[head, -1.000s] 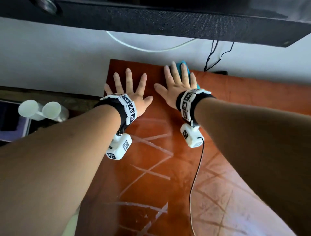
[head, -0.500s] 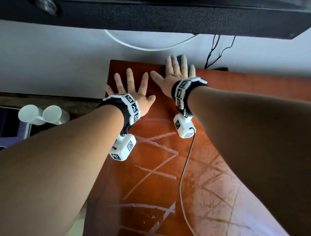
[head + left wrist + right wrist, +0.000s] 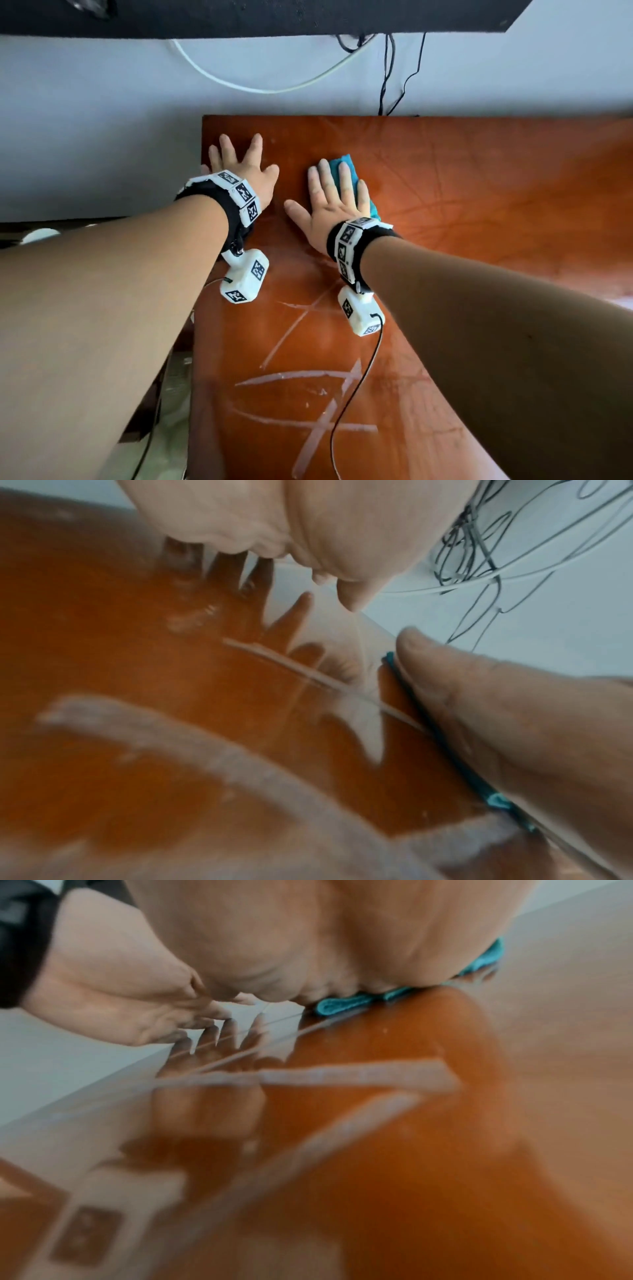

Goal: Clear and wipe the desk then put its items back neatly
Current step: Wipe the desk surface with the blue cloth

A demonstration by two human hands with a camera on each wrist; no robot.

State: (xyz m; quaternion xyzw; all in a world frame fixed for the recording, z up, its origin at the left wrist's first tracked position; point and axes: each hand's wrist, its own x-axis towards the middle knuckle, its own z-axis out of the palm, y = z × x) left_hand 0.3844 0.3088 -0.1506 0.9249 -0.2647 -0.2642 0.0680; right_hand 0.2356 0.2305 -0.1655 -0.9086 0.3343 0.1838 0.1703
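Note:
A glossy orange-brown desk (image 3: 479,192) fills the head view, marked with pale wet streaks (image 3: 308,377). My right hand (image 3: 337,202) lies flat with straight fingers on a teal cloth (image 3: 344,164), pressing it to the desk a little back from the far edge. The cloth (image 3: 346,1004) shows as a folded teal edge under my palm in the right wrist view, and as a thin teal line (image 3: 445,750) in the left wrist view. My left hand (image 3: 245,168) rests flat with spread fingers near the desk's far left corner, holding nothing.
A pale wall (image 3: 102,137) runs behind the desk, with a white cable (image 3: 260,90) and black cables (image 3: 387,85) hanging down it. A dark shelf or bar (image 3: 239,17) overhangs at the top. The desk's left edge (image 3: 197,342) drops to a cluttered floor.
My right hand has slid the cloth back from the far edge toward me and to the right. The left hand stays flat near the far left corner.

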